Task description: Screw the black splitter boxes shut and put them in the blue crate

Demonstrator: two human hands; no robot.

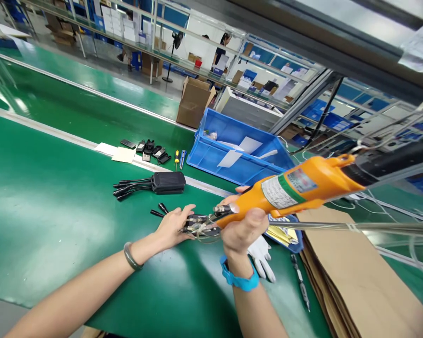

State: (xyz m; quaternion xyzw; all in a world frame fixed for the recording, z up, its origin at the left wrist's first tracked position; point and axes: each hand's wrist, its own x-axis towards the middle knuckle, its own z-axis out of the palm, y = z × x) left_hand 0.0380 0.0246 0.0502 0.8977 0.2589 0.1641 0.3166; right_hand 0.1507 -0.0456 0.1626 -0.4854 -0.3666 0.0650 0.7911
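Centre of frame: right hand wrapped tight around one orange electric screwdriver, fingers closed on its barrel, thumb across the front. Tool lies nearly level, tip pointing left; its black rear end and cable run off to the upper right. Blue band on that wrist.

Left hand just left of the tip, fingers pressing down on one dark metal part on the green belt. Fingers bent over the part's left end; whether they pinch it or only press it, cannot tell. The bit meets the part between the two hands. Grey bangle on the left wrist.

Left of centre: one black box with leads, about four cables fanning left. Two loose black plugs lie between it and the left hand.

Further back on the belt: a cluster of roughly five small black devices, two pale paper sheets, two small hand tools, one with a yellow handle, one blue.

Upper centre: one blue plastic bin holding white sheets; one open cardboard box behind it.

Lower right: one white glove under the right wrist, one stack of brown cardboard, one thin screwdriver beside the stack.

A person stands far back, upper centre.
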